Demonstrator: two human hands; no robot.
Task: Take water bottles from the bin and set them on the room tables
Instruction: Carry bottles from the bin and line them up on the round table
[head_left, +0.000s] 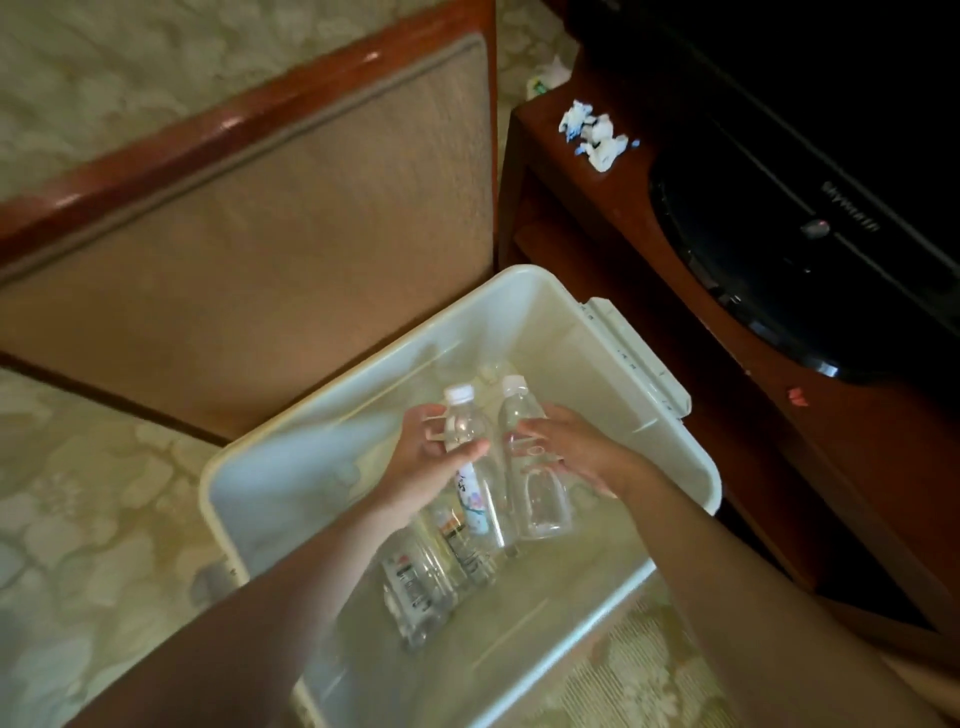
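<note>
A white plastic bin (524, 291) stands on the carpet with several clear water bottles (431, 577) lying on its bottom. My left hand (431, 457) grips a clear bottle with a white cap and a flowered label (470, 488), lifted inside the bin. My right hand (576, 447) grips a second clear white-capped bottle (535, 499) beside the first. Both bottles point their caps toward the bin's far wall.
A dark wooden TV stand (691, 291) runs along the right, carrying a black television (810, 228) and crumpled white paper (597, 135). An upholstered panel with a red-brown wooden frame (249, 218) stands behind the bin. Patterned carpet (88, 509) lies to the left.
</note>
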